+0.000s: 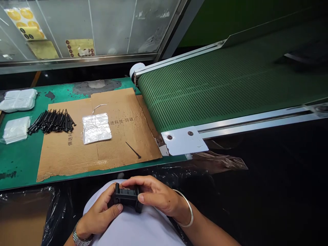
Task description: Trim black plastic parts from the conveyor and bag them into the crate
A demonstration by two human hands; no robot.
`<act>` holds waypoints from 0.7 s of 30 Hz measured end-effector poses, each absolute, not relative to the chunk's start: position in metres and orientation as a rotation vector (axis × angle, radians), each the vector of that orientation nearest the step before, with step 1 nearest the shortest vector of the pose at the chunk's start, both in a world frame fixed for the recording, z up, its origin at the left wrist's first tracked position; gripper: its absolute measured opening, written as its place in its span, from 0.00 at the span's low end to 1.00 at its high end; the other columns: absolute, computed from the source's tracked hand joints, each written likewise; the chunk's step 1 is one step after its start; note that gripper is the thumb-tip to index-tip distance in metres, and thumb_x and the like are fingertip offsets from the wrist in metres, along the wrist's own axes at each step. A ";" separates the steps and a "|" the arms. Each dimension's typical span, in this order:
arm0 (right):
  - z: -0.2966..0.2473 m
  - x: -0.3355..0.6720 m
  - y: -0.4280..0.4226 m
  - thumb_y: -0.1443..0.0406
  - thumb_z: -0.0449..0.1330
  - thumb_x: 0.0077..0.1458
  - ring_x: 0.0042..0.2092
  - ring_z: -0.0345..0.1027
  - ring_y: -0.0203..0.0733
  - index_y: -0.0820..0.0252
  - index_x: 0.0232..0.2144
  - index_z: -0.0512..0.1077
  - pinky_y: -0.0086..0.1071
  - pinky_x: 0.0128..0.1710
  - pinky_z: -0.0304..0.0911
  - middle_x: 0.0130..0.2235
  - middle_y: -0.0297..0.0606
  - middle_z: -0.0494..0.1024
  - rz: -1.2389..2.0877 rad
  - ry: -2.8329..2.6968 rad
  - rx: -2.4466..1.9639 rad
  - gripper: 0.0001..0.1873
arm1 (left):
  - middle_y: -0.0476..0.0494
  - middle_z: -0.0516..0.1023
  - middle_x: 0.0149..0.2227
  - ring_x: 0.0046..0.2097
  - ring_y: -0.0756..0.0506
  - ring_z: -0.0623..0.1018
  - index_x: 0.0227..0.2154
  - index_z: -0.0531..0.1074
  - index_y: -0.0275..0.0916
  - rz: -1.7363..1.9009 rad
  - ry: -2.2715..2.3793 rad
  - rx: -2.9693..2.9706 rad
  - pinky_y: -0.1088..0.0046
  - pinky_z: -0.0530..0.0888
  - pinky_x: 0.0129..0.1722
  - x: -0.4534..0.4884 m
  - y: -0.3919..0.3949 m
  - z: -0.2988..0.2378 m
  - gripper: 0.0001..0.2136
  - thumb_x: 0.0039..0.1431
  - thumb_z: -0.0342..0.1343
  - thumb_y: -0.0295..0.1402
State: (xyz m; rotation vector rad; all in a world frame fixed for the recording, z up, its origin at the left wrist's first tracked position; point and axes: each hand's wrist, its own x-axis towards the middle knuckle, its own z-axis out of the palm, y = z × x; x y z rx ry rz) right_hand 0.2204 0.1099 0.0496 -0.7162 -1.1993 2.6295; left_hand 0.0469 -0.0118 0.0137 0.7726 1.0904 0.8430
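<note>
Low in the head view, both my hands hold a small black plastic part (pixel 127 197) over my lap. My left hand (pixel 98 213) cups it from below and the left, thumb pressed on its near edge. My right hand (pixel 156 196) grips it from the right, fingers curled over its top. A silver bangle circles my right wrist and a metal watch band my left.
On the green table lies a cardboard sheet (pixel 77 153) with a pile of black pins (pixel 51 122), a stack of clear bags (pixel 96 127) and one loose pin (pixel 133 150). White bag packs (pixel 17 99) sit at the left. A green conveyor belt (pixel 217 89) runs right.
</note>
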 end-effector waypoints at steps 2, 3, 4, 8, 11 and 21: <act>0.048 0.220 0.108 0.61 0.62 0.43 0.45 0.64 0.42 0.60 0.42 0.71 0.37 0.47 0.56 0.42 0.41 0.73 2.615 -1.180 -0.740 0.21 | 0.41 0.68 0.48 0.48 0.42 0.67 0.53 0.59 0.42 0.849 1.085 0.752 0.63 0.63 0.49 0.047 -0.011 0.014 0.22 0.54 0.51 0.37; 0.048 0.220 0.108 0.61 0.62 0.43 0.44 0.65 0.42 0.60 0.42 0.71 0.37 0.46 0.57 0.41 0.41 0.73 2.609 -1.166 -0.766 0.21 | 0.41 0.68 0.48 0.48 0.42 0.68 0.52 0.59 0.42 0.856 1.084 0.742 0.63 0.63 0.48 0.048 -0.010 0.015 0.22 0.54 0.51 0.37; 0.047 0.219 0.107 0.61 0.62 0.43 0.43 0.65 0.42 0.60 0.42 0.71 0.37 0.46 0.57 0.41 0.40 0.73 2.601 -1.154 -0.798 0.21 | 0.41 0.68 0.48 0.47 0.42 0.68 0.52 0.59 0.42 0.867 1.081 0.731 0.63 0.63 0.49 0.048 -0.009 0.015 0.22 0.54 0.51 0.37; 0.043 0.214 0.109 0.62 0.63 0.41 0.40 0.66 0.40 0.61 0.40 0.72 0.36 0.45 0.57 0.38 0.39 0.74 2.560 -1.088 -0.886 0.20 | 0.41 0.68 0.47 0.48 0.43 0.68 0.50 0.61 0.40 0.938 1.032 0.701 0.64 0.62 0.49 0.050 -0.004 0.016 0.20 0.53 0.52 0.37; 0.044 0.211 0.111 0.63 0.64 0.38 0.39 0.66 0.38 0.61 0.38 0.73 0.33 0.43 0.57 0.37 0.39 0.75 2.586 -0.979 -0.908 0.19 | 0.40 0.69 0.47 0.47 0.43 0.67 0.49 0.62 0.38 0.988 0.994 0.677 0.64 0.62 0.48 0.050 0.000 0.014 0.20 0.52 0.53 0.36; -0.021 0.191 0.135 0.57 0.46 0.56 0.40 0.65 0.42 0.64 0.43 0.66 0.38 0.43 0.59 0.39 0.45 0.72 1.892 -1.544 -1.270 0.20 | 0.42 0.73 0.43 0.45 0.43 0.70 0.42 0.69 0.38 1.207 1.046 0.379 0.68 0.65 0.46 0.055 0.013 0.002 0.17 0.47 0.58 0.35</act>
